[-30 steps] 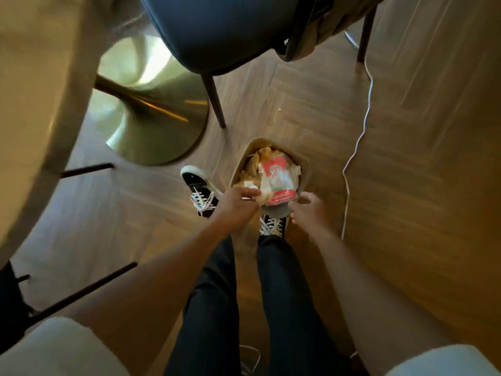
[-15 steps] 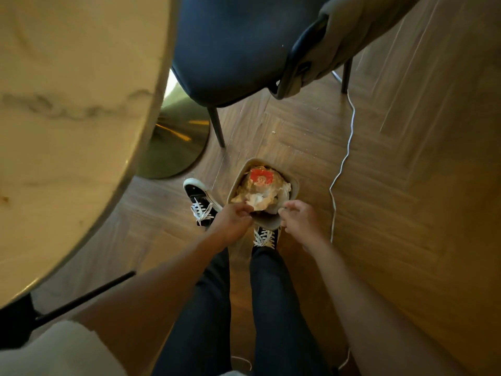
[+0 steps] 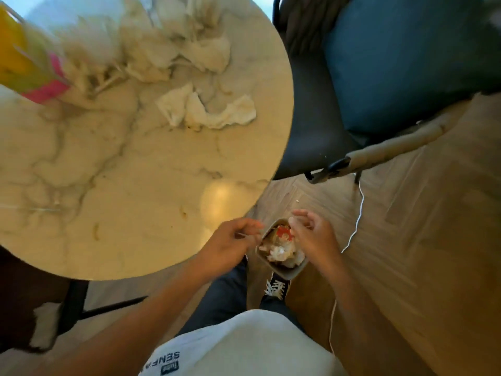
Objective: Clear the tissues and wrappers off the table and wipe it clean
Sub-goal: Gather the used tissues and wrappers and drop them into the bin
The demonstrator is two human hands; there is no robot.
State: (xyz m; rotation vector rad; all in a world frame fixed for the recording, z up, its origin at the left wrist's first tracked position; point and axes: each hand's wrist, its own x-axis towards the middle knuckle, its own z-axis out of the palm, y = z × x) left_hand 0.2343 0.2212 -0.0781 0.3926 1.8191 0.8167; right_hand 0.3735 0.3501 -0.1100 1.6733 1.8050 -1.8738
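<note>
A round marble table [image 3: 113, 185] fills the left of the view. Crumpled white tissues [image 3: 206, 111] lie near its middle, and a bigger blurred heap of tissues [image 3: 151, 47] sits at its far side. On the floor by my feet stands a small tan bin [image 3: 291, 271] stuffed with tissues and a red-and-white wrapper [image 3: 283, 234]. My left hand [image 3: 230, 244] hovers over the table's near edge, left of the bin, fingers loosely curled and holding nothing. My right hand [image 3: 311, 234] hangs above the bin's right side with relaxed, spread fingers, also empty.
A yellow and pink object [image 3: 29, 66] lies blurred at the table's far left. A dark chair with a blue cushion [image 3: 401, 63] stands at the right, close to the table. A white cable [image 3: 355, 229] runs across the wooden floor right of the bin.
Both hands have lifted off the bin and its trash and now hold nothing. My view has swung up, so the tabletop with its tissues has come into sight.
</note>
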